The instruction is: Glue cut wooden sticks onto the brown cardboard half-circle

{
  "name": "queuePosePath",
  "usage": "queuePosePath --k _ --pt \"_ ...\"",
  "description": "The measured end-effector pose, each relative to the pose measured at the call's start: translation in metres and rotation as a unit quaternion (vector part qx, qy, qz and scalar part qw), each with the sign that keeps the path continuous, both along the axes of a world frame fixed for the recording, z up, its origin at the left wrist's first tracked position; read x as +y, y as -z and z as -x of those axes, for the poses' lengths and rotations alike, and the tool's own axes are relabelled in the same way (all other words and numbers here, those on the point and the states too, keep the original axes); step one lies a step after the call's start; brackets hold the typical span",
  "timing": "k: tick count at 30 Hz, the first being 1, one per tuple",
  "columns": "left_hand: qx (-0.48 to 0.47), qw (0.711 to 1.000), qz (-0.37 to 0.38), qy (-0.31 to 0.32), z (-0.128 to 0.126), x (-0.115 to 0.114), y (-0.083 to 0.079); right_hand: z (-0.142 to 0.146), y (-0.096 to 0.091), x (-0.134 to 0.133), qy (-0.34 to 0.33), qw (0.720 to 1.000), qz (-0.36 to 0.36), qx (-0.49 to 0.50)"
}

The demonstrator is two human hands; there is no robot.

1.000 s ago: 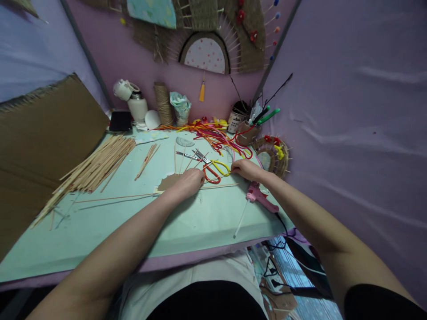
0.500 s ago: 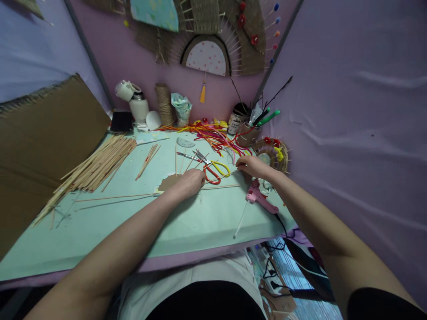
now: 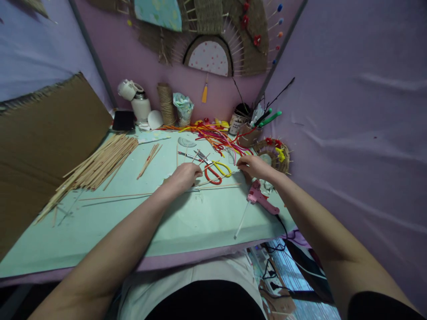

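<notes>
My left hand [image 3: 186,174] rests low over a small piece of brown cardboard and covers nearly all of it. Its fingers are curled together; what they grip is hidden. Thin wooden sticks [image 3: 209,168] fan out from beneath that hand. At the right, my right hand [image 3: 253,167] is closed in a pinch at the far end of one thin stick [image 3: 220,178], which slants toward my left hand. Scissors [image 3: 213,174] with one red and one yellow handle lie between the hands, under some sticks. A pink glue gun [image 3: 262,198] lies just below my right hand.
A large bundle of sticks [image 3: 103,164] and a smaller bunch [image 3: 149,161] lie left. Colourful pipe cleaners [image 3: 216,138], a protractor [image 3: 187,142], a twine roll [image 3: 166,104] and a pen holder [image 3: 249,135] sit behind. A decorated round piece [image 3: 283,155] leans right. Brown cardboard [image 3: 50,133] stands left.
My left hand has shifted slightly left and up, now hiding the cardboard that showed beside it. My right hand stays at the stick's end. The whole view has shifted slightly.
</notes>
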State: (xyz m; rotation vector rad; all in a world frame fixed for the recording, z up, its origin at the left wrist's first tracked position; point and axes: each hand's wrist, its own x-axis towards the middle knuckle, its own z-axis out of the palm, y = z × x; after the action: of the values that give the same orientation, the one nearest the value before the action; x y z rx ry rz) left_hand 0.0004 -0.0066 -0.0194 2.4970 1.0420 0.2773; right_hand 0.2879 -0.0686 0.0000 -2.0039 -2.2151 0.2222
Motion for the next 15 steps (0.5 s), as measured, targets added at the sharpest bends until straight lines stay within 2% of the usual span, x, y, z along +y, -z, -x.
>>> queuePosePath --k 7,11,15 --pt "-0.016 1.000 0.016 -0.009 0.020 0.013 -0.010 0.027 0.000 -0.004 -0.077 0.996 -0.030 0.031" --pt "0.008 1.000 0.029 0.003 0.025 0.015 -0.011 0.057 0.005 -0.007 -0.159 0.986 -0.045 0.034" --pt "0.027 0.998 0.041 0.028 0.026 0.019 -0.006 0.082 0.014 -0.008 -0.248 0.966 -0.054 0.046"
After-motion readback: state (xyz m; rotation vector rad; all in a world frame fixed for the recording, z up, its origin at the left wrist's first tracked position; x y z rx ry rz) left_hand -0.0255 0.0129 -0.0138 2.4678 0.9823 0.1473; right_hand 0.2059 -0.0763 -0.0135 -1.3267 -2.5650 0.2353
